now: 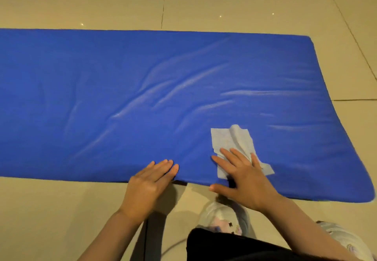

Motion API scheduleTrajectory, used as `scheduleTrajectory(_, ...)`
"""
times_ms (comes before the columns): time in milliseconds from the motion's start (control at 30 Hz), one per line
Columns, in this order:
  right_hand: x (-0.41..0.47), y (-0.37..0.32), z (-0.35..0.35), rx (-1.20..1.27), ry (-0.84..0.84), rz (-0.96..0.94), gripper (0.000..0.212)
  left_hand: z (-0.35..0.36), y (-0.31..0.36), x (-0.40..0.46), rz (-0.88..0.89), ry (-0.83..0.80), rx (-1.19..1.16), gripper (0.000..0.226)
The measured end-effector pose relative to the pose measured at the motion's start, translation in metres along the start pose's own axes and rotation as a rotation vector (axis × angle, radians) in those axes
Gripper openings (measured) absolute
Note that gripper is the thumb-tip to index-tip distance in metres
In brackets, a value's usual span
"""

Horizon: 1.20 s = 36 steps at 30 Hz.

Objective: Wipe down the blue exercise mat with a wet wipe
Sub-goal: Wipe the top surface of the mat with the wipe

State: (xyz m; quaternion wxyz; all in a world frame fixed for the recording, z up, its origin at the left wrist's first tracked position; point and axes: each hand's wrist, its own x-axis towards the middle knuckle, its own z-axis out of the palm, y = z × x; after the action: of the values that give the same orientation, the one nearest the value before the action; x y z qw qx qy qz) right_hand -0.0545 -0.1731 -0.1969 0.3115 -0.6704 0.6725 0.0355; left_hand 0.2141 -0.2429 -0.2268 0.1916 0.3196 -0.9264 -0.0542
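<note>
**Flat palm on the wipe, near edge of the mat**

Nearest the camera is the person's dark clothing (pixel 234 246), with a pale patterned slipper (pixel 224 218) just beyond it on the tiled floor (pixel 61 209). Past that come the two hands.

The right hand (pixel 242 177) lies flat with its fingers spread and straight, pressing down on the wet wipe (pixel 230 140); it holds the wipe by pressure, not by pinching. The wipe lies partly under those fingers and stretches beyond their tips, with a raised crease running away from them. The thumb points out toward the left hand, over the mat's near edge.

The left hand (pixel 151 179) lies open as well, fingers together and straight, their tips on the blue exercise mat (pixel 102 89) just inside its near edge, apparently steadying it.

The mat spreads away from both sets of fingertips across the floor. Shiny streaks beyond the right fingertips are probably moisture.

The mat looks soft and padded, rippling under load, so it may creep unless pinned. The wipe is thin, limp and damp: it will likely bunch or fold if pushed from one corner. A broad flat palm over its middle seems the best hold.
</note>
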Motion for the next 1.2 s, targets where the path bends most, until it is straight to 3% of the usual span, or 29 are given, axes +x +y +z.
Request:
scheduleTrajectory(133,-0.011,-0.025,-0.058,-0.17,0.111,-0.104,0.109,-0.049,0.003,0.037,-0.015,0.188,0.039,0.031)
scheduleTrajectory(233,-0.017,-0.044,-0.104,-0.306,0.373,-0.231,0.087,-0.086,0.006,0.069,-0.046,0.292,0.033,0.034)
scheduleTrajectory(333,-0.025,-0.053,-0.151,-0.402,0.47,-0.245,0.086,-0.117,0.009,0.103,-0.043,0.382,0.038,0.03)
scheduleTrajectory(467,-0.057,-0.032,-0.2,-0.429,0.76,-0.244,0.059,-0.144,0.036,0.159,0.102,0.503,0.03,0.027)
scheduleTrajectory(567,-0.085,0.004,-0.217,-0.41,0.827,-0.177,0.05,-0.144,0.069,0.197,0.166,0.557,-0.027,0.026)
scheduleTrajectory(733,-0.128,0.065,-0.204,-0.372,0.815,-0.047,0.046,-0.098,0.129,0.217,0.171,0.424,-0.187,0.032)
scheduleTrajectory(900,-0.138,0.113,-0.138,-0.415,0.727,-0.012,0.064,-0.026,0.158,0.191,0.125,0.212,-0.326,0.023)
scheduleTrajectory(1067,-0.132,0.145,-0.073,-0.368,0.522,0.111,0.061,0.03,0.175,0.158,0.065,0.192,-0.35,0.029)
scheduleTrajectory(1200,-0.126,0.151,-0.072,-0.335,0.589,0.094,0.062,0.035,0.179,0.166,0.091,0.247,-0.348,0.021)
